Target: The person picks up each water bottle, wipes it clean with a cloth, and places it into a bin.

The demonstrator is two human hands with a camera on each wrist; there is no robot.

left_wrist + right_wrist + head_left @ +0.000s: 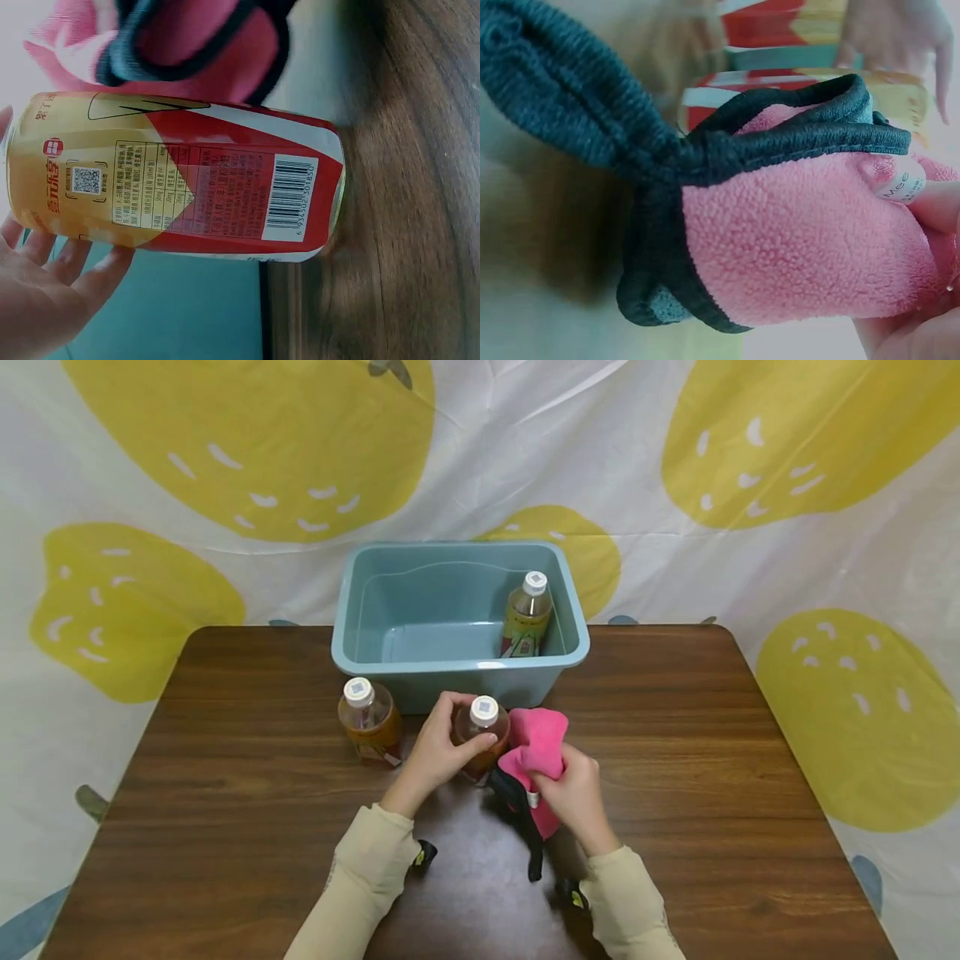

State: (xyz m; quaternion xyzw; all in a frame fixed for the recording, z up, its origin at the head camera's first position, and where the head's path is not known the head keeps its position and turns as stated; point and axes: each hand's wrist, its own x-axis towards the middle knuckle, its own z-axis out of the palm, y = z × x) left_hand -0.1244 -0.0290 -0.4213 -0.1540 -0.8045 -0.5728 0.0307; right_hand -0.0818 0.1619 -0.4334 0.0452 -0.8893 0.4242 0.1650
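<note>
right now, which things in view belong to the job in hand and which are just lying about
Seemingly in the job:
held bottle, in the left hand
pink cloth, in the right hand

Untouched, though perhaps part of it too:
teal bin
second bottle, inside the bin
third bottle, further left

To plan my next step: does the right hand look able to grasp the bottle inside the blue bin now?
Probably not yet: the right hand grips the pink cloth. Otherwise, the bottle looks reachable through the open top of the bin.
</note>
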